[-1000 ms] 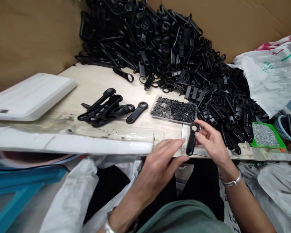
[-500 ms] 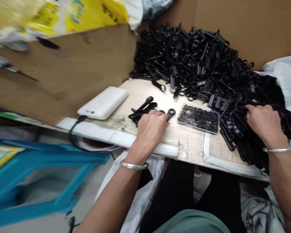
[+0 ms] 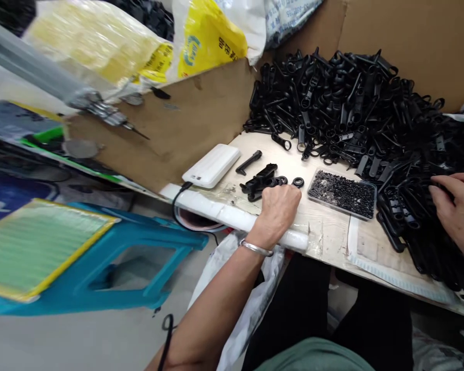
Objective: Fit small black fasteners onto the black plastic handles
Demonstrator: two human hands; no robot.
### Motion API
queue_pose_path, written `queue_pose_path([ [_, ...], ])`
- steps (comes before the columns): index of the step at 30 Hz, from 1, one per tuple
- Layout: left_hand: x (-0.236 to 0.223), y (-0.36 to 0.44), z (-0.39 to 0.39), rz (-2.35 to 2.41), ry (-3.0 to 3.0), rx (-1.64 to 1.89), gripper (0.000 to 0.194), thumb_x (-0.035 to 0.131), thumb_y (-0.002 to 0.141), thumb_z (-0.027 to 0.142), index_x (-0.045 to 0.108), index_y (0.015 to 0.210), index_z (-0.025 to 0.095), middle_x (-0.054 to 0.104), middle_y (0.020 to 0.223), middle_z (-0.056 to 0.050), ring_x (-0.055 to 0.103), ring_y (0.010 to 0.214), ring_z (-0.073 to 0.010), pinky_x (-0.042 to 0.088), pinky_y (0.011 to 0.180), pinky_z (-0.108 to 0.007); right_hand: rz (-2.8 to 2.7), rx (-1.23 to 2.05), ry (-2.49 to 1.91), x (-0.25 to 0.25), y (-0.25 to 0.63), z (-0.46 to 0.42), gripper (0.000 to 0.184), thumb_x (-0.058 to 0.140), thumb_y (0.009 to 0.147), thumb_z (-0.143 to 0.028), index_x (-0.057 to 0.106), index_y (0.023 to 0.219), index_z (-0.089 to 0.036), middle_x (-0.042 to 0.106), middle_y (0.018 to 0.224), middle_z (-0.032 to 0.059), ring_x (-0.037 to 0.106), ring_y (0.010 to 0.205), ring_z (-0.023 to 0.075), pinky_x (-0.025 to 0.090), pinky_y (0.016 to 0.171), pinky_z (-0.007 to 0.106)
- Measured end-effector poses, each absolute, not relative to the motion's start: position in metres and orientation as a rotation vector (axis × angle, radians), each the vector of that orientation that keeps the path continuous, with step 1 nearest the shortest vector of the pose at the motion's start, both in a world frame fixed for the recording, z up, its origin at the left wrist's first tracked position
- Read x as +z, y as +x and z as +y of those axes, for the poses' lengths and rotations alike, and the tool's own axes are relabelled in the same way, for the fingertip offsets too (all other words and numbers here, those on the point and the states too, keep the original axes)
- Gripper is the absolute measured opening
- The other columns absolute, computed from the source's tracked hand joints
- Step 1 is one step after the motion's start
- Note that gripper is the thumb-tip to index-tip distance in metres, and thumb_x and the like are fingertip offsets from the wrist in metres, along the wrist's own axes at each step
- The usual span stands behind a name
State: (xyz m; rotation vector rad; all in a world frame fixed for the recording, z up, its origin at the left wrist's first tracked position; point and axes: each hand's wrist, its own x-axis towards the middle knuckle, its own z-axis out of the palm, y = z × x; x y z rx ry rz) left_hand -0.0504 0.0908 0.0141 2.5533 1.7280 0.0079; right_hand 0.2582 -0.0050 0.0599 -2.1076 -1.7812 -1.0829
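Observation:
My left hand is closed over the front of a small group of black plastic handles. A black ring-ended handle shows its ring past my knuckles; the rest is under my fingers. One black handle lies apart behind the group. At the right edge, my right hand is at the near side of a large heap of black handles, thumb and forefinger bent around dark parts. Which piece they grip is hidden. Between the hands sits a clear shallow box of tiny black pieces.
A white flat device with a black cable lies at the left. A screwdriver-like tool with a thin bit hangs at the upper left. Cardboard walls border the table. Below stands a blue stool.
The view has turned left. Both hands have left the ring-ended handle between them: the left moved to the small group, the right to the heap. One handle now lies apart from the group.

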Motion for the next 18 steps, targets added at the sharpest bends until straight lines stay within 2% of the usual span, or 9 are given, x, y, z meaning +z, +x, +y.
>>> queue_pose_path([
  [3,0.012,-0.056,0.091,1.78,2.541,0.017,0.034,0.035,0.087,0.004,0.068,0.098,0.008,0.072,0.089,-0.021,0.071,0.086,-0.0302,0.051,0.066,-0.034,-1.85,-1.068,-1.887,0.059,0.248,-0.011,0.033,0.049,0.093,-0.04,0.072,0.097,-0.017,0.069,0.096,0.0095,0.061,0.087,0.0262,0.047,0.072,0.038],
  [7,0.018,-0.07,0.083,1.823,2.451,0.127,0.035,0.035,0.09,0.01,0.065,0.108,0.016,0.073,0.096,-0.015,0.071,0.088,-0.0293,0.051,0.068,-0.034,-1.905,-0.926,-1.696,0.061,0.222,-0.022,0.023,0.057,0.091,-0.032,0.071,0.099,-0.016,0.07,0.099,0.0086,0.064,0.09,0.0237,0.05,0.086,0.036],
  [11,0.023,-0.071,0.067,1.443,2.432,0.178,0.032,0.039,0.091,0.016,0.066,0.106,0.024,0.074,0.095,-0.007,0.07,0.089,-0.0248,0.049,0.071,-0.031,-1.924,-0.727,-1.653,0.057,0.198,-0.031,0.019,0.061,0.089,-0.029,0.07,0.102,-0.018,0.07,0.1,0.0073,0.065,0.09,0.0226,0.052,0.085,0.035],
  [14,0.02,-0.057,0.056,1.137,2.519,0.085,0.029,0.043,0.084,0.009,0.067,0.096,0.023,0.074,0.087,-0.006,0.07,0.082,-0.0238,0.046,0.064,-0.029,-1.957,-0.579,-1.642,0.049,0.187,-0.033,0.019,0.059,0.09,-0.028,0.069,0.102,-0.017,0.069,0.099,0.0077,0.064,0.089,0.0225,0.053,0.084,0.036],
  [18,0.014,-0.037,0.049,1.024,2.623,0.066,0.029,0.044,0.08,0.003,0.066,0.09,0.019,0.072,0.084,-0.008,0.069,0.08,-0.0238,0.044,0.062,-0.028,-1.985,-0.387,-1.652,0.039,0.18,-0.031,0.018,0.057,0.091,-0.026,0.068,0.101,-0.017,0.068,0.099,0.0083,0.064,0.09,0.0221,0.053,0.085,0.037],
])
